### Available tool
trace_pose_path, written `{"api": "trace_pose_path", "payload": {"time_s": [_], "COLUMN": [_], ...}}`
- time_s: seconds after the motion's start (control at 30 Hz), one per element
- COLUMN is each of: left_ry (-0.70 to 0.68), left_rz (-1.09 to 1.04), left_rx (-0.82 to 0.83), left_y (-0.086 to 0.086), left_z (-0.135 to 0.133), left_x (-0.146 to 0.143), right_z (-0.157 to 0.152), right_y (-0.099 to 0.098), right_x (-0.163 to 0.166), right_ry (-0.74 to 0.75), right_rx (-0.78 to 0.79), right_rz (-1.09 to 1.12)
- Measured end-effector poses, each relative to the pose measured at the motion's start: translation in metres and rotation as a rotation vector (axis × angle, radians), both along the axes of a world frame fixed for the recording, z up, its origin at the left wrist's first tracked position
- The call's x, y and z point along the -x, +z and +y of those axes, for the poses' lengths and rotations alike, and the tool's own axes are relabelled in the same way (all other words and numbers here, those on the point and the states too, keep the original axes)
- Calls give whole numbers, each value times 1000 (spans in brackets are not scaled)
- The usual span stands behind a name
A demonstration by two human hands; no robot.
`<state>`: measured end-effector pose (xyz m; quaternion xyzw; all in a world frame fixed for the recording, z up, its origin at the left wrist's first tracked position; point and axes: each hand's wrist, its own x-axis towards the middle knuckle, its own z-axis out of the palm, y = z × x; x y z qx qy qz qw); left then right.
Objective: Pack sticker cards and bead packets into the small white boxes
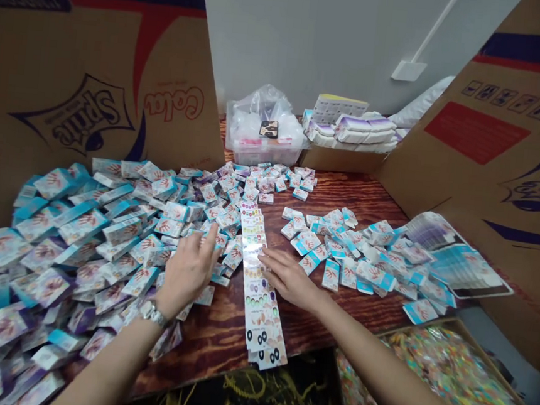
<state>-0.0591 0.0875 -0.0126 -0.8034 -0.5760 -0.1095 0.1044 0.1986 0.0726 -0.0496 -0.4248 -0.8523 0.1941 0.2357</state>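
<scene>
From my remote seat, both hands are open. The left hand [188, 274], a watch [151, 310] on its wrist, stands with fingers spread at the edge of a heap of blue-and-white packets [42, 258]; I can't quite tell whether they press on any. The right hand [289, 278] lies flat, its fingertips at a long strip of printed cards [259, 283] running down the desk [199, 360]. That strip is the one neat line; a thinner scatter of packets [341, 250] lies to the right, and plenty remains loose. Beyond sit a plastic tub [263, 148] and folded white packs [352, 131].
</scene>
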Motion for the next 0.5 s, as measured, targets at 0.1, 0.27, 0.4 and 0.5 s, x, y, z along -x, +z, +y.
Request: {"api": "trace_pose_path", "payload": {"time_s": [0.1,0.27,0.4,0.5], "left_ry": [41,-98,-208,-288], "left_rz": [33,-225,-604,-754], "left_rx": [-35,-66,267,554], "left_y": [0,-1,1,0], "left_z": [16,1,-33,-55], "left_x": [11,2,-19,-35], "right_z": [20,29,17,14], "right_y": [-12,-16,-17,-15], "right_x": [7,11,13,13], "right_ry": [109,152,70,39], "right_rx": [-9,-31,-117,-116], "right_rz": [-172,-256,-172,-141]}}
